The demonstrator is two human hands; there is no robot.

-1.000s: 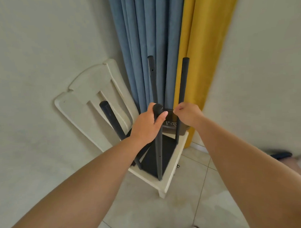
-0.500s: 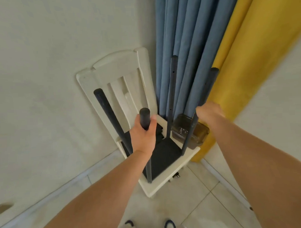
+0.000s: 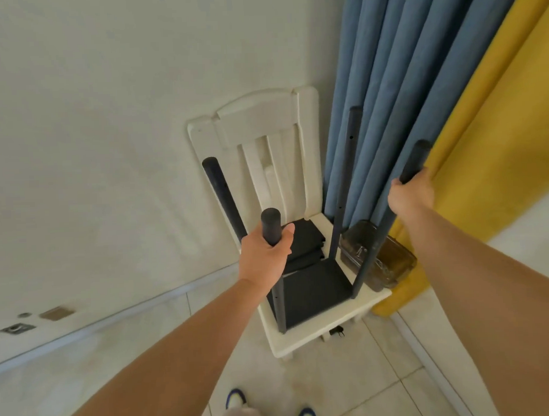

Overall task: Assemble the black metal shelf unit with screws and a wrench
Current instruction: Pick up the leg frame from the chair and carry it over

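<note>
The floor [image 3: 351, 388] was pale tile, meeting a plain wall [image 3: 92, 120] on the left. Nearest the camera, your shoes [image 3: 234, 399] showed at the lower edge. Your left hand [image 3: 266, 254] was wrapped firmly round the near-left post [image 3: 271, 226], just below its capped top. Your right hand [image 3: 411, 194] was closed round the near-right post [image 3: 414, 161] near its top (fingers hidden behind the tube). The black shelf unit [image 3: 313, 292] stood on the seat of a white chair [image 3: 258, 124], one panel at the bottom, four posts rising from it. Spare black panels [image 3: 305, 242] lay stacked behind it; a smoky clear box [image 3: 390, 263] sat at the seat's right edge. Beyond hung a blue curtain [image 3: 402, 63] and a yellow curtain [image 3: 488, 138].
</note>
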